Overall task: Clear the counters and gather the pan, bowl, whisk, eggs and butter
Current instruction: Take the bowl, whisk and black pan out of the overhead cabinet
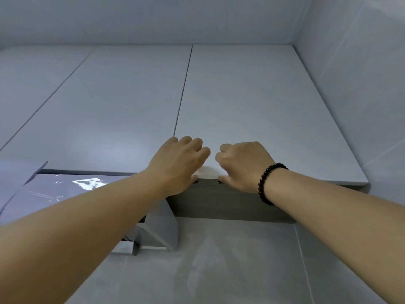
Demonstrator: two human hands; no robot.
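Observation:
I am looking up at white wall cabinets. Both my hands grip the bottom edge of the right cabinet door. My left hand has its fingers curled on the door's front and its thumb under the edge. My right hand, with a black bead bracelet on its wrist, grips the same edge just to the right. The door lies flush with its neighbour. No pan, bowl, whisk, eggs or butter is in view.
A second white cabinet door sits to the left, with a glossy range hood below it. Grey wall tiles run under the cabinets. A side wall closes the right.

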